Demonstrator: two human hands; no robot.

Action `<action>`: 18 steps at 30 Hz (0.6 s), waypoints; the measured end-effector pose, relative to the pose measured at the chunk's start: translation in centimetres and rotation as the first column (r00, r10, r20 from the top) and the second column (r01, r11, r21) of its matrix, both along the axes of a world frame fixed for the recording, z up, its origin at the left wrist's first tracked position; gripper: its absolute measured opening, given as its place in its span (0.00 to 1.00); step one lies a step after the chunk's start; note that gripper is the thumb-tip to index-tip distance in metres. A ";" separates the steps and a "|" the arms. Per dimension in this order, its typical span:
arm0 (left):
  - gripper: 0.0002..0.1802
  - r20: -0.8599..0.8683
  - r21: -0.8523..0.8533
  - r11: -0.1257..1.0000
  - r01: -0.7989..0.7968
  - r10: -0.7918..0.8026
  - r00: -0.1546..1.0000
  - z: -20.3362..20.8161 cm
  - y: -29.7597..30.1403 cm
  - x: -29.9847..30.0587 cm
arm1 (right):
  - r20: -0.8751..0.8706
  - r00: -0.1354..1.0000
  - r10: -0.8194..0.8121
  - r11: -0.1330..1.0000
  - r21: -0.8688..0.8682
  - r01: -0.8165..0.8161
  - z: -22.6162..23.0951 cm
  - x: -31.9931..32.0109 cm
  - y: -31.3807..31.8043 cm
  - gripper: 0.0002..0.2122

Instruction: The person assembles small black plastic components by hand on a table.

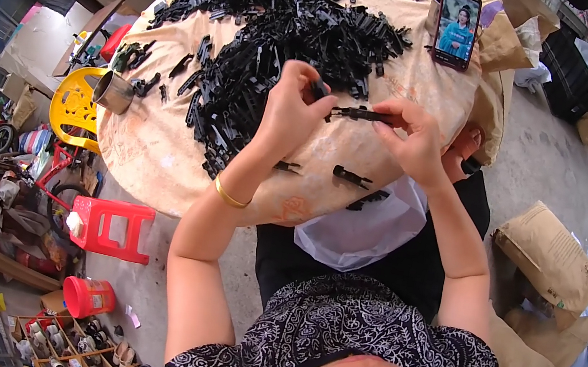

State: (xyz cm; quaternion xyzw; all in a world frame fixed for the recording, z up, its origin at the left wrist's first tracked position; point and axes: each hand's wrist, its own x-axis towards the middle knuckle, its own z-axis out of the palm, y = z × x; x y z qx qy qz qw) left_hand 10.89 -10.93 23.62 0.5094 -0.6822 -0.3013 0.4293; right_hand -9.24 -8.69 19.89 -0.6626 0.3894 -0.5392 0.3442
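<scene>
A big heap of narrow black plastic parts covers the far and middle part of the cloth-covered round table. My right hand pinches a long black plastic part, holding it level above the cloth. Close to its free end, my left hand is closed, with a small dark piece between thumb and fingers; its shape is mostly hidden. One separate black part lies on the cloth below my hands, and another shows by my left wrist.
A phone stands upright at the table's far right, in front of a metal can. Another metal can is at the left edge. A white plastic bag lies over my lap. A red stool and yellow chair stand left; paper sacks lie right.
</scene>
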 end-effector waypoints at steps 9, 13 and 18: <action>0.23 -0.421 0.142 0.955 0.260 -0.180 0.889 -0.8 0.7 -0.7 | 0.015 1.000 -0.016 0.953 -0.301 0.020 0.9 2.0 0.4 0.10; 0.22 -0.447 0.163 0.924 0.345 -0.242 0.861 -0.8 0.9 -0.6 | -0.083 0.990 -0.118 0.901 -0.429 0.071 0.6 1.9 0.1 0.11; 0.16 -0.358 0.230 0.939 0.255 -0.162 0.920 -0.3 1.4 -0.4 | -0.160 0.967 -0.201 0.821 -0.566 0.077 0.8 1.8 0.1 0.11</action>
